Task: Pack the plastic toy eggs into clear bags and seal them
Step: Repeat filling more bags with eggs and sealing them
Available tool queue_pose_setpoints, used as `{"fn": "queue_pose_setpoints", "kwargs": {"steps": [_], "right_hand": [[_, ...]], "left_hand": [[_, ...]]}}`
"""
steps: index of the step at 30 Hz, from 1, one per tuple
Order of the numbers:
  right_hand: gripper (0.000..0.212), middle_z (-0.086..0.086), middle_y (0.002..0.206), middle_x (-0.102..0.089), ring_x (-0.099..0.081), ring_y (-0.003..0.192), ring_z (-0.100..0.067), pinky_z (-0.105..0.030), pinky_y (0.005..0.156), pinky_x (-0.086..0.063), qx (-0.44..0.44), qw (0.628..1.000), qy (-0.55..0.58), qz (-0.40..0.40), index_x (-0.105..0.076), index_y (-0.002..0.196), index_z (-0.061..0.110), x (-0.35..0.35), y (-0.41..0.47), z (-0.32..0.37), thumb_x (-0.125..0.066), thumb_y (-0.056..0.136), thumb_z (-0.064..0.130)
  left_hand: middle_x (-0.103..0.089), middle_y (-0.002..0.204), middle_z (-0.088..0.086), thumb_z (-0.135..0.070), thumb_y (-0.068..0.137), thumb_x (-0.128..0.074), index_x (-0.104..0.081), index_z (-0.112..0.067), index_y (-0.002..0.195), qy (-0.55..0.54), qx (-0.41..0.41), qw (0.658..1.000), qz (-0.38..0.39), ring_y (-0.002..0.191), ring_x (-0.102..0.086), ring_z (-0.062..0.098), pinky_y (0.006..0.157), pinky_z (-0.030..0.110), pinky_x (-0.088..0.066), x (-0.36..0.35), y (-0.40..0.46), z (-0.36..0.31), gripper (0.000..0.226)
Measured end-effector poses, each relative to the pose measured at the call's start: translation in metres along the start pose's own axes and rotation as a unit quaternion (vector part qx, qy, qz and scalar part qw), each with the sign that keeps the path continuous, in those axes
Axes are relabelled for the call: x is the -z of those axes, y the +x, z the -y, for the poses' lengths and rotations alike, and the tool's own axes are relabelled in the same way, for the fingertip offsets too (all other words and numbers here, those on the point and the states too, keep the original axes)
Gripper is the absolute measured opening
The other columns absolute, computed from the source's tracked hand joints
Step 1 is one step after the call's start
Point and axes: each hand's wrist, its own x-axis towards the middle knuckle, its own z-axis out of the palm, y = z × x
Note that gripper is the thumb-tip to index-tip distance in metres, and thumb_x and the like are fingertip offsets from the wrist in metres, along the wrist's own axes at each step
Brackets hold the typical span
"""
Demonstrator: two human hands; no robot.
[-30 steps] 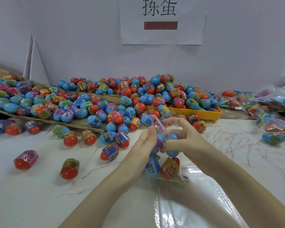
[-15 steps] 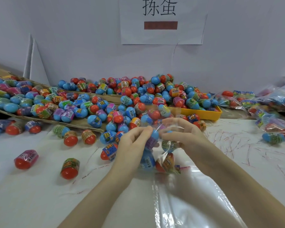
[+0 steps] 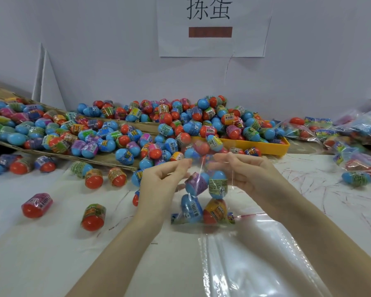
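Observation:
A clear bag (image 3: 204, 198) with several toy eggs inside hangs upright over the white table, its bottom near the tabletop. My left hand (image 3: 162, 185) pinches the bag's top edge on the left side. My right hand (image 3: 247, 174) pinches the same top edge on the right. Inside the bag a blue egg with a green label (image 3: 217, 185) and a purple-wrapped egg (image 3: 196, 184) sit above a blue egg (image 3: 191, 209) and an orange-wrapped egg (image 3: 214, 211).
A big heap of loose blue and red eggs (image 3: 137, 129) fills cardboard trays and a yellow tray (image 3: 266, 146) behind my hands. Loose eggs (image 3: 93, 216) lie at the left. Filled bags (image 3: 356, 138) pile at the right. Flat clear bags (image 3: 255, 264) lie in front.
Both hands moved apart and up along the bag's top edge. The bag now hangs stretched between them, with its eggs settled lower.

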Motion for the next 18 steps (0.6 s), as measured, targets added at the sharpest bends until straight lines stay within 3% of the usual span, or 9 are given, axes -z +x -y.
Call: {"fn": "queue_pose_setpoints", "kwargs": {"steps": [4,6,9,18], "right_hand": [[0.035,0.003,0.09,-0.073,-0.068,0.085,-0.01,-0.016,0.065,-0.053,0.0,1.0,-0.015,0.022,-0.071,0.086,0.025,0.002,-0.001,0.002,-0.068,0.055,0.041],[0.041,-0.001,0.09,-0.073,-0.069,0.084,-0.012,-0.017,0.064,-0.053,-0.01,1.0,-0.012,0.022,-0.071,0.088,0.018,0.005,0.0,0.001,-0.073,0.05,0.035],[0.03,-0.008,0.086,-0.073,-0.07,0.075,-0.015,-0.018,0.06,-0.053,-0.036,0.999,-0.008,0.008,-0.072,0.086,0.011,0.01,0.001,-0.001,-0.071,0.059,0.023],[0.023,-0.01,0.085,-0.073,-0.069,0.073,-0.017,-0.02,0.06,-0.055,-0.045,0.999,-0.019,-0.001,-0.075,0.081,0.01,0.011,0.001,-0.003,-0.069,0.064,0.024]], "left_hand": [[-0.071,0.068,-0.011,-0.018,0.087,-0.059,-0.07,-0.022,0.074,-0.014,0.008,1.0,-0.007,0.06,-0.066,0.001,0.048,0.013,-0.048,0.003,0.001,0.001,0.018],[-0.072,0.069,-0.01,-0.02,0.087,-0.059,-0.07,-0.021,0.075,-0.011,0.014,1.0,-0.003,0.06,-0.066,0.001,0.049,0.013,-0.048,0.003,0.002,0.002,0.017],[-0.073,0.07,-0.008,-0.021,0.086,-0.059,-0.071,-0.021,0.075,-0.008,0.022,1.0,0.007,0.06,-0.067,0.003,0.048,0.013,-0.049,0.005,0.002,0.001,0.017],[-0.074,0.079,-0.002,-0.024,0.083,-0.061,-0.071,-0.018,0.083,0.005,0.062,0.998,0.032,0.066,-0.069,0.007,0.053,0.015,-0.052,0.012,0.006,0.003,0.012]]}}
